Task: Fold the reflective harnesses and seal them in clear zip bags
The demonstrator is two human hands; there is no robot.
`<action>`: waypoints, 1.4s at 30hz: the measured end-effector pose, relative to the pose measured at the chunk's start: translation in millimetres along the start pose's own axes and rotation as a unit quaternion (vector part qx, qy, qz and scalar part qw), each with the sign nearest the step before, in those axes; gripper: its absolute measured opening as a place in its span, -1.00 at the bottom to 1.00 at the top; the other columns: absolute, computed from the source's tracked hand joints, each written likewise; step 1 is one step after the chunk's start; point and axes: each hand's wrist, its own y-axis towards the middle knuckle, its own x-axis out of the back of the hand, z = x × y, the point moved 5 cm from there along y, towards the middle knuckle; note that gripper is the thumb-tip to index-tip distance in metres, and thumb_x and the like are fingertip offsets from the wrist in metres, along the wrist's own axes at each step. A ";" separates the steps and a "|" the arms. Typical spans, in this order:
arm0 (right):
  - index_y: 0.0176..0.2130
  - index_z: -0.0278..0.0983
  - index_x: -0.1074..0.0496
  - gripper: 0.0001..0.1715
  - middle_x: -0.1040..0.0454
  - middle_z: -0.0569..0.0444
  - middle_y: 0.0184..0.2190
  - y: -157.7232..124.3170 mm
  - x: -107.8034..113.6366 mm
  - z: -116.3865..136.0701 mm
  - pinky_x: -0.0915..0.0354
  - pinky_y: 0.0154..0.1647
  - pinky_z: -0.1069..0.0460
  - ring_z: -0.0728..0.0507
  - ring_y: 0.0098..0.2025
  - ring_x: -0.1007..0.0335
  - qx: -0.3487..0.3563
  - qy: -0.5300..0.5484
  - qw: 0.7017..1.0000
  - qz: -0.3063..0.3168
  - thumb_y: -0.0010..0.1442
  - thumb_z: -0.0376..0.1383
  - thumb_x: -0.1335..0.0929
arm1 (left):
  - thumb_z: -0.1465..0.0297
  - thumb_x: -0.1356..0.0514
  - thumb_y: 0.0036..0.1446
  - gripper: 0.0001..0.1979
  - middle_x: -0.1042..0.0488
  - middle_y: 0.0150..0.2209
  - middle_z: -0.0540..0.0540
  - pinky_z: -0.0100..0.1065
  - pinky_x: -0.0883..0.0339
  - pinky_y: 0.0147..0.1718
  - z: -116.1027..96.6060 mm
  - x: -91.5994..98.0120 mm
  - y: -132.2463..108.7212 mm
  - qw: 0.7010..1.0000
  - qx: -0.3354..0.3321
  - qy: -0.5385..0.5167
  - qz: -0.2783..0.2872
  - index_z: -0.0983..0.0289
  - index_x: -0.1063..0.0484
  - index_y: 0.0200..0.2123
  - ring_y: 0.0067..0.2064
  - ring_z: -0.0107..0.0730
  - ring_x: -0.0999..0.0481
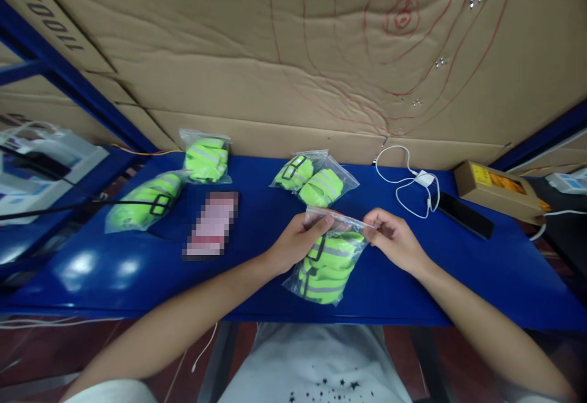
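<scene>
A clear plastic bag (pixel 328 262) with a folded neon-yellow vest with grey stripes lies near the front edge of the blue table (pixel 481 280). My left hand (pixel 298 241) pinches the left end of the bag's top strip. My right hand (pixel 397 238) pinches the right end of the same strip. Both hands are closed on the bag's opening.
Bagged vests lie behind: two together (pixel 314 180) at centre, one (pixel 206 158) at back left, one (pixel 144 201) at left. A blurred phone (pixel 211 224) lies left of centre. At right are a white charger and cable (pixel 417 186), a black phone (pixel 464 214), a cardboard box (pixel 499 190). Cardboard wall behind.
</scene>
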 end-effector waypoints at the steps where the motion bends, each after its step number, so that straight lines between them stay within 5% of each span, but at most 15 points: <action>1: -0.31 -0.25 -0.40 -0.73 -0.33 0.19 -0.51 -0.1 -0.7 0.0 -0.15 -0.44 0.07 0.00 -0.48 -0.23 0.000 -0.003 1.000 0.001 0.30 -0.11 -0.40 | 0.02 -0.33 0.16 -0.52 -0.69 -0.19 0.14 -0.31 -0.47 -0.08 -0.1 -0.5 -0.3 1.000 0.000 0.001 0.001 0.32 -0.61 -0.09 -0.08 -0.14 -0.66; 12: -0.35 -0.24 -0.38 -0.82 -0.30 0.19 -0.51 0.0 -6.4 1.6 -0.10 -0.44 0.07 0.00 -0.48 -0.17 0.006 -0.022 1.000 0.013 0.24 -0.21 -0.39 | 0.02 -0.32 0.17 -0.51 -0.66 -0.15 0.16 -0.29 -0.42 -0.01 2.5 -1.3 0.8 0.997 -0.032 0.063 0.005 0.34 -0.60 -0.09 -0.06 -0.16 -0.61; 31: -0.42 -0.23 -0.27 -0.81 -0.24 0.20 -0.49 -1.6 -19.1 5.9 -0.11 -0.42 0.07 0.00 -0.45 -0.14 -0.003 -0.018 0.997 0.079 0.17 -0.29 -0.37 | 0.07 -0.30 0.22 -0.48 -0.60 0.00 0.19 -0.33 -0.36 -0.02 14.8 -13.4 -3.8 0.992 -0.018 0.085 0.091 0.30 -0.53 0.09 -0.02 -0.20 -0.56; 42: -0.36 -0.25 -0.33 -0.68 -0.29 0.19 -0.49 -5.2 -23.7 1.1 -0.08 -0.45 0.08 0.01 -0.47 -0.13 -0.037 0.023 0.989 0.141 0.26 -0.10 -0.42 | 0.04 -0.35 0.15 -0.26 -0.62 -0.07 0.16 -0.34 -0.35 -0.13 25.1 -16.6 -7.3 0.988 0.033 0.080 0.125 0.29 -0.36 0.29 -0.13 -0.27 -0.56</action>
